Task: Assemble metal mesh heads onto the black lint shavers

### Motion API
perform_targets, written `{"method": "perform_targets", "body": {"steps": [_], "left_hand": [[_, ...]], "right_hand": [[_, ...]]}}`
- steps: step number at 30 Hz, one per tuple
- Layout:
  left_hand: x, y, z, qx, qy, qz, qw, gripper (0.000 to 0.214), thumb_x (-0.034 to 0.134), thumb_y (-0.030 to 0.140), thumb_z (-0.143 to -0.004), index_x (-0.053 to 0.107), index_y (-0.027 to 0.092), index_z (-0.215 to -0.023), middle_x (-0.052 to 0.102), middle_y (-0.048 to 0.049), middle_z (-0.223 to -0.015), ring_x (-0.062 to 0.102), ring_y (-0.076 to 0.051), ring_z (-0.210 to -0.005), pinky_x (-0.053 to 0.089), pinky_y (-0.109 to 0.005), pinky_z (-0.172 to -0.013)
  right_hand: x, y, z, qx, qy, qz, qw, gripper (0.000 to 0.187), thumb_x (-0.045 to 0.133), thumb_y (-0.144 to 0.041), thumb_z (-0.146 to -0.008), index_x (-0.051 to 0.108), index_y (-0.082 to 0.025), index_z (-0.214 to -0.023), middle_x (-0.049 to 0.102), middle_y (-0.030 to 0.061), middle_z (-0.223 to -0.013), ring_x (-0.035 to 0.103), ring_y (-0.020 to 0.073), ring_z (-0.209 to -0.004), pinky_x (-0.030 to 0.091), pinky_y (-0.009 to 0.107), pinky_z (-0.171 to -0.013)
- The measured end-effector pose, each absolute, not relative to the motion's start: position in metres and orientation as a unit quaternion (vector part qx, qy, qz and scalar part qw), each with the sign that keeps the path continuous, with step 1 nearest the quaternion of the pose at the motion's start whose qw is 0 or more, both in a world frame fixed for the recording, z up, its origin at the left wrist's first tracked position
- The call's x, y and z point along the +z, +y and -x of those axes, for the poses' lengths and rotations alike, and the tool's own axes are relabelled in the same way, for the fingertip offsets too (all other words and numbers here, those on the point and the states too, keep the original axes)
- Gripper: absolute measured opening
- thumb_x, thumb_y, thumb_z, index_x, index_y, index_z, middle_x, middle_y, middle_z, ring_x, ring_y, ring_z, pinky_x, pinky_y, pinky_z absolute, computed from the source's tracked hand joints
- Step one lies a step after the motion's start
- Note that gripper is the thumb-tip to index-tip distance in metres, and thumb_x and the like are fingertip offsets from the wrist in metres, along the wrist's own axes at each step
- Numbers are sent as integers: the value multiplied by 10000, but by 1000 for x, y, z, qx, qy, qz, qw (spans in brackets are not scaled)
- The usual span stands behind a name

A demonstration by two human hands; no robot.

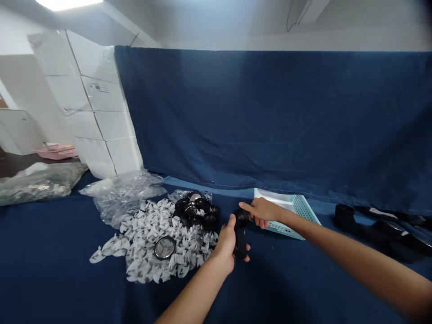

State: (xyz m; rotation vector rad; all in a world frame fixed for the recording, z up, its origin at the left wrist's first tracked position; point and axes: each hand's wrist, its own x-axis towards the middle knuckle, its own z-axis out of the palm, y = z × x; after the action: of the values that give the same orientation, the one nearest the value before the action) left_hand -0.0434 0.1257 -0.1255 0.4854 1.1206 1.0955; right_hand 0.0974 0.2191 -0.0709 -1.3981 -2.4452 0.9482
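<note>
My left hand point(227, 245) is wrapped round a black handled part point(240, 240), with the thumb up along its near side and fingertips showing beyond it. The part has a wider, rounded upper end and looks like a handheld shower head; its face is hidden. My right hand point(265, 210) is closed at that upper end, index finger stretched over it and other fingers curled. Left of my hands, a heap of small white plastic pieces point(151, 229) lies on blue cloth. One round black-rimmed disc with a grey face point(165, 247) rests on the heap; several black round parts point(195, 213) are piled behind.
A pale turquoise basket point(303, 209) stands behind my right hand. Black parts point(381, 229) lie at the far right. Clear plastic bags point(128, 191), a filled bag point(40, 184) and stacked white boxes point(104, 121) are at left. A blue curtain point(270, 117) hangs behind.
</note>
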Motion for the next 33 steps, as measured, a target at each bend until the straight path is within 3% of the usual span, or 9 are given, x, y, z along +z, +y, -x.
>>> {"method": "perform_targets", "body": {"steps": [2, 4, 6, 8, 10, 13, 19, 26, 33], "left_hand": [[-122, 119, 45, 504, 501, -229, 665, 493, 409, 646, -885, 496, 175, -1003, 569, -20, -800, 580, -153, -462, 436, -264, -311], [-118, 113, 47, 510, 499, -245, 656, 515, 390, 668, -880, 493, 180, -1006, 578, -29, -827, 586, -152, -464, 448, -273, -319], [-114, 107, 50, 514, 501, -264, 644, 546, 390, 696, -863, 493, 180, -1008, 582, -32, -813, 585, -152, -454, 458, -279, -323], [-111, 102, 51, 525, 513, -285, 617, 562, 425, 718, -837, 478, 192, -1027, 569, -14, -767, 579, -153, -446, 442, -259, -306], [-109, 95, 51, 538, 532, -304, 579, 566, 469, 724, -815, 458, 206, -1043, 536, 16, -688, 563, -152, -438, 408, -223, -283], [-109, 84, 50, 547, 547, -322, 546, 573, 474, 733, -807, 441, 213, -1047, 483, 48, -591, 541, -153, -433, 384, -196, -273], [-115, 58, 48, 534, 525, -346, 565, 604, 369, 769, -822, 438, 220, -1062, 492, 54, -545, 554, -169, -449, 437, -231, -316], [-136, 39, 44, 529, 568, -379, 504, 568, 371, 728, -852, 440, 239, -1132, 457, 74, -497, 434, -129, -372, 340, -194, -319], [-141, 29, 46, 563, 558, -453, 408, 505, 456, 626, -880, 496, 205, -1156, 644, -50, -824, 606, -186, -655, 494, -306, -647]], "right_hand": [[-64, 206, -97, 292, -836, 449, 121, 712, 313, -721, -899, 678, -128, -748, 700, 116, -650, 672, 239, -542, 532, 355, -551], [-57, 194, -98, 270, -857, 409, 157, 520, 497, -648, -874, 690, -169, -932, 735, 92, -900, 695, 244, -772, 529, 351, -727], [-52, 185, -100, 261, -870, 379, 176, 420, 647, -571, -814, 669, -208, -1024, 722, 55, -1017, 677, 234, -886, 507, 328, -801], [-52, 177, -101, 263, -870, 378, 178, 415, 613, -570, -843, 659, -183, -986, 729, 53, -888, 688, 213, -770, 519, 309, -708], [-56, 171, -100, 270, -862, 392, 173, 481, 463, -602, -920, 638, -154, -912, 704, 47, -719, 672, 184, -588, 505, 284, -562], [-62, 158, -95, 262, -857, 412, 165, 528, 347, -615, -958, 593, -159, -858, 670, 33, -621, 628, 162, -455, 450, 258, -454], [-74, 133, -87, 115, -863, 442, 215, 359, 411, -497, -952, 536, -174, -860, 660, 115, -800, 651, 273, -720, 385, 319, -602], [-108, 125, -88, 87, -873, 413, 245, 297, 274, -396, -963, 476, -193, -882, 603, 72, -696, 600, 255, -641, 351, 327, -588], [-123, 115, -89, 136, -852, 400, 308, 367, 191, -424, -993, 438, -229, -804, 539, 16, -626, 577, 228, -597, 397, 336, -605]]}}
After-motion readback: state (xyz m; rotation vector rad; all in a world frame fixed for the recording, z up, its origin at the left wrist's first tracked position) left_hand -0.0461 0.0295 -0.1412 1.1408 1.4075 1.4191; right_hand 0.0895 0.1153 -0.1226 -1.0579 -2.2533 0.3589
